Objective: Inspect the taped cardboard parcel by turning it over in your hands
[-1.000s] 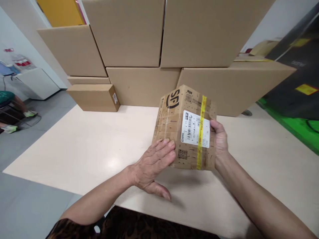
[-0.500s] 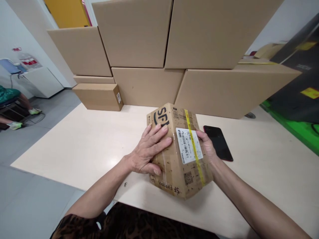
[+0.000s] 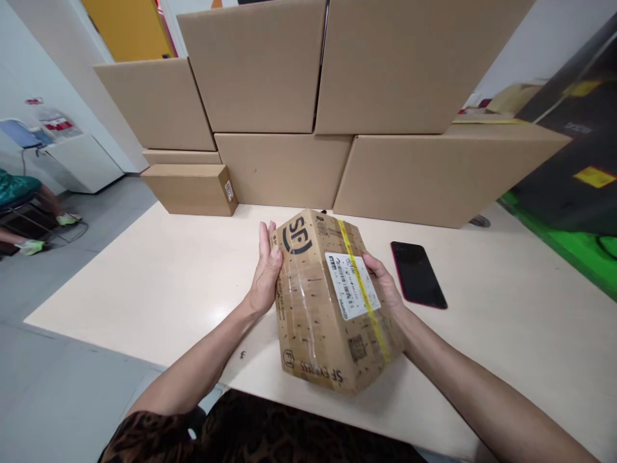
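A brown SF Express carton (image 3: 313, 315) with a white label and a yellow strap is held tilted between both hands, over the front part of the pale table (image 3: 193, 276). My left hand (image 3: 265, 273) presses on its left side, thumb at the edge and fingers mostly behind. My right hand (image 3: 388, 286) grips the right side, next to the label, its fingers partly hidden by the carton. Right of that hand, a black phone (image 3: 418, 273) with a red edge lies flat.
Large plain cartons (image 3: 284, 170) are stacked along the table's back edge. A smaller box (image 3: 187, 193) stands at the back left. Beyond the table on the left, a seated person's legs (image 3: 53, 199) show near a white cabinet (image 3: 87, 164).
My left hand has moved from the carton's upper left face to its left side. The carton has shifted slightly left and turned, showing more of that face.
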Motion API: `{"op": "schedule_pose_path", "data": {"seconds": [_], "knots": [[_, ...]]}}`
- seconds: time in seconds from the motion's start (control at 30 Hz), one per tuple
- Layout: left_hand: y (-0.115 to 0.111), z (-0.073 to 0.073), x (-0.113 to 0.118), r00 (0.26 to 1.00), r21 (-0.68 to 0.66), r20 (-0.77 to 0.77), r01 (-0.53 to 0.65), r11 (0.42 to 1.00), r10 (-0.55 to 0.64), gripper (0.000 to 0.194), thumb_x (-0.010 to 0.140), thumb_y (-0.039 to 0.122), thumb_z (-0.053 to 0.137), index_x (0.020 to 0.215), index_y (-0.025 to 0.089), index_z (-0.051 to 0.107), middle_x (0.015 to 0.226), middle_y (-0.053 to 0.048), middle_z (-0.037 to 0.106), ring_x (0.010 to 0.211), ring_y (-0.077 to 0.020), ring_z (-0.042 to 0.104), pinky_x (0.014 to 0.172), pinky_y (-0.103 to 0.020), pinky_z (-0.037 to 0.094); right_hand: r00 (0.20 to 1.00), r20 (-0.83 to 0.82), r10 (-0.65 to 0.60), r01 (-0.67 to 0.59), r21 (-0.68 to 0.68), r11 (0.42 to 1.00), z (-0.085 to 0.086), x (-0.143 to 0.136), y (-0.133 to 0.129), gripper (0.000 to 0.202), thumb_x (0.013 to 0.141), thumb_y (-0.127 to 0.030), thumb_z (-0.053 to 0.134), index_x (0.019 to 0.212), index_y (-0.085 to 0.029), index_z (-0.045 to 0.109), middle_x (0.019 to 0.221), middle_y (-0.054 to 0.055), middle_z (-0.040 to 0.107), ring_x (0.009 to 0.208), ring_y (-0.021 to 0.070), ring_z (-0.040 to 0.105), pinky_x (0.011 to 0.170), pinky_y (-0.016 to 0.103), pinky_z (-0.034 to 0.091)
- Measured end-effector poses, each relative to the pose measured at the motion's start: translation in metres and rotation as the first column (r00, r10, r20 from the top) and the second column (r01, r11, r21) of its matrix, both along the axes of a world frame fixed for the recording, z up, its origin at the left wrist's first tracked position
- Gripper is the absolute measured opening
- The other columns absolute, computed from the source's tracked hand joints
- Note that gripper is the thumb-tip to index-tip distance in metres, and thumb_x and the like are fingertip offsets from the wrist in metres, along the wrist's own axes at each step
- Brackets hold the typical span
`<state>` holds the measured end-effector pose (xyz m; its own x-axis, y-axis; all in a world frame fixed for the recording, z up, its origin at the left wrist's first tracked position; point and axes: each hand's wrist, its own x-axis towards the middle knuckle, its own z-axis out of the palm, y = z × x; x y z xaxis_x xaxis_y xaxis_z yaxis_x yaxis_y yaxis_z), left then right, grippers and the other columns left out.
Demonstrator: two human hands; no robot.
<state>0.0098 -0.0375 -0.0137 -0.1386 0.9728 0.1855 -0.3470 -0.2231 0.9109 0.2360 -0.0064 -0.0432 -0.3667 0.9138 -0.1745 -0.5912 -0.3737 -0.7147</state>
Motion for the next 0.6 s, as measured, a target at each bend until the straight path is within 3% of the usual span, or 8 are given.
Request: {"op": "schedule_pose_path", "data": {"seconds": [0.1,0.17,0.23,0.4,0.5,0.6], "knots": [[-0.002,-0.003,0.007,0.967,-0.176,0.196,0.196,0.965,-0.161,0.082,0.085,0.069,0.085,0.153,0.028,0.065,0.159,-0.010,0.066,0.162,-0.0410,0.046,0.133,-0.055,0.044,1.000,-0.003,0.006,-0.006,-0.128,0.992,0.003,-0.002,-0.002,0.051,0.072,-0.063,0.087,0.103,-0.023,0.083,0.090,0.010,0.089,0.111,0.0413,0.085,0.094,0.058,0.070],[-0.004,-0.005,0.009,0.932,-0.236,0.256,0.318,0.918,-0.257,0.081,0.080,0.074,0.086,0.140,0.021,0.075,0.139,-0.013,0.079,0.150,-0.0439,0.060,0.126,-0.057,0.053,0.998,0.000,-0.060,0.060,-0.117,0.991,0.006,-0.001,0.000,0.051,0.071,-0.065,0.085,0.102,-0.024,0.082,0.094,0.009,0.089,0.114,0.0421,0.084,0.094,0.060,0.069],[-0.006,-0.006,0.011,0.915,-0.251,0.263,0.372,0.894,-0.307,0.077,0.078,0.076,0.087,0.130,0.019,0.080,0.132,-0.013,0.082,0.146,-0.0439,0.064,0.124,-0.055,0.055,0.989,0.009,-0.146,0.146,-0.077,0.986,0.011,0.000,0.003,0.048,0.069,-0.064,0.086,0.097,-0.026,0.081,0.096,0.009,0.089,0.116,0.0428,0.083,0.095,0.061,0.069],[-0.003,-0.006,0.013,0.911,-0.190,0.279,0.362,0.913,-0.304,0.060,0.081,0.065,0.091,0.119,0.020,0.082,0.135,-0.010,0.081,0.150,-0.0387,0.061,0.125,-0.047,0.053,0.956,-0.006,-0.293,0.293,-0.008,0.956,0.027,0.000,0.009,0.043,0.070,-0.063,0.085,0.093,-0.027,0.079,0.098,0.007,0.089,0.121,0.0433,0.081,0.099,0.063,0.068],[0.000,-0.008,0.011,0.923,-0.195,0.279,0.325,0.925,-0.266,0.056,0.083,0.061,0.091,0.121,0.021,0.081,0.136,-0.010,0.080,0.150,-0.0371,0.060,0.120,-0.046,0.055,0.906,-0.031,-0.422,0.423,0.018,0.906,0.032,-0.001,0.011,0.039,0.074,-0.058,0.084,0.100,-0.029,0.080,0.100,0.004,0.089,0.121,0.0397,0.081,0.102,0.060,0.067],[0.001,-0.015,0.010,0.941,-0.222,0.270,0.269,0.937,-0.206,0.066,0.079,0.066,0.092,0.130,0.026,0.077,0.149,-0.010,0.073,0.152,-0.0359,0.057,0.117,-0.045,0.056,0.838,-0.050,-0.544,0.546,0.064,0.835,0.032,-0.003,0.011,0.032,0.078,-0.052,0.083,0.100,-0.030,0.079,0.099,0.001,0.089,0.121,0.0352,0.081,0.105,0.056,0.066]]}}
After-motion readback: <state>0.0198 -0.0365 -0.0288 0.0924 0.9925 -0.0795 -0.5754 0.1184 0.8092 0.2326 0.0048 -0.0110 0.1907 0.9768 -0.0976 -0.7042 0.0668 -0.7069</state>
